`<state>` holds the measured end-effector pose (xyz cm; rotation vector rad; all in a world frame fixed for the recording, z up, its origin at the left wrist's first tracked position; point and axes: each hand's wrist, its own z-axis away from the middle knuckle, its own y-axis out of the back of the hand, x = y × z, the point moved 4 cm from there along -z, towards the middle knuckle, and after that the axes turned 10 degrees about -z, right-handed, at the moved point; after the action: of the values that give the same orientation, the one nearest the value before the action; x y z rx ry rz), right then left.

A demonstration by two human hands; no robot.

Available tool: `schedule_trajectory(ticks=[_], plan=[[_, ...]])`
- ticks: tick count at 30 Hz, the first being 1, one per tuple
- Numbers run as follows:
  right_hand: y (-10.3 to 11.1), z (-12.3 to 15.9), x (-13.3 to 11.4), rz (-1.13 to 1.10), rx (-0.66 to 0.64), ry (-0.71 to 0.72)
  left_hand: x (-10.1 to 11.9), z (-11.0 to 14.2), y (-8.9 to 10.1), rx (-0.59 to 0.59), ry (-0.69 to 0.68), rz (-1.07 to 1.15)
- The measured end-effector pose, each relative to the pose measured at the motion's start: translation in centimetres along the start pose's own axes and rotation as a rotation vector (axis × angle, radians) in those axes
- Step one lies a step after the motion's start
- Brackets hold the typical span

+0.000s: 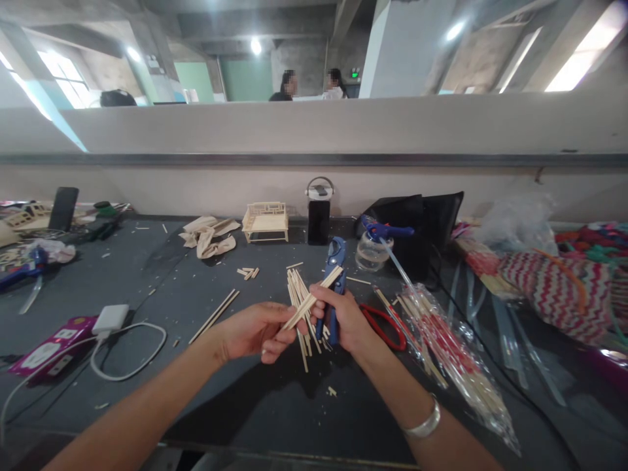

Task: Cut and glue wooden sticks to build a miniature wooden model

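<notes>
A small bundle of thin wooden sticks (310, 302) slants between my two hands. My left hand (260, 330) pinches its lower end between thumb and fingers. Near the upper end, my right hand (346, 317) closes its thumb and fingers on the same bundle. Blue cutting pliers (337, 252) show just behind and beside my right hand, handles downward; whether the palm also touches them I cannot tell. Under the bundle, more loose sticks (305, 353) are spread on the dark table, partly hidden by my hands. Two longer sticks (214, 317) lie left of my left hand.
A miniature wooden bench (265, 222) stands at the back beside crumpled cloth (209, 235). Right are a blue glue gun (387, 231) on a clear jar (373, 255), red-handled scissors (387, 327) and bagged sticks (456, 360). A magenta power strip (52, 350) with a white cable lies left.
</notes>
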<state>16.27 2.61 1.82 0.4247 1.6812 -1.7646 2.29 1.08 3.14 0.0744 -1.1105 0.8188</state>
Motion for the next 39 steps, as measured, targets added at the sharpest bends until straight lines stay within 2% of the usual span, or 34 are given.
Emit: schedule_trajectory(ticks=[5, 11, 17, 22, 31, 35, 39], plan=[[0.0, 0.0, 0.1, 0.006, 0.0, -0.004, -0.2, 0.0, -0.1, 0.035, 0.012, 0.002], [0.2, -0.4, 0.3, -0.008, -0.027, 0.022, 0.1, -0.1, 0.2, 0.119, -0.126, 0.009], [0.6, -0.4, 0.6, 0.16, 0.031, 0.124, 1.4, 0.0, 2.0, 0.383, -0.419, 0.247], [-0.4, 0.3, 0.8, 0.376, 0.068, 0.268, 2.5, 0.1, 1.9, 0.581, -0.531, 0.438], [-0.9, 1.3, 0.5, 0.673, -0.003, 0.514, 2.6, -1.1, 0.3, 0.605, -0.526, 0.526], [-0.8, 1.4, 0.4, 0.754, -0.024, 0.549, 2.6, -1.2, 0.0, 0.601, -0.517, 0.526], [-0.5, 1.1, 1.0, 0.718, -0.013, 0.53, 2.5, -1.2, -0.2, 0.556, -0.514, 0.48]])
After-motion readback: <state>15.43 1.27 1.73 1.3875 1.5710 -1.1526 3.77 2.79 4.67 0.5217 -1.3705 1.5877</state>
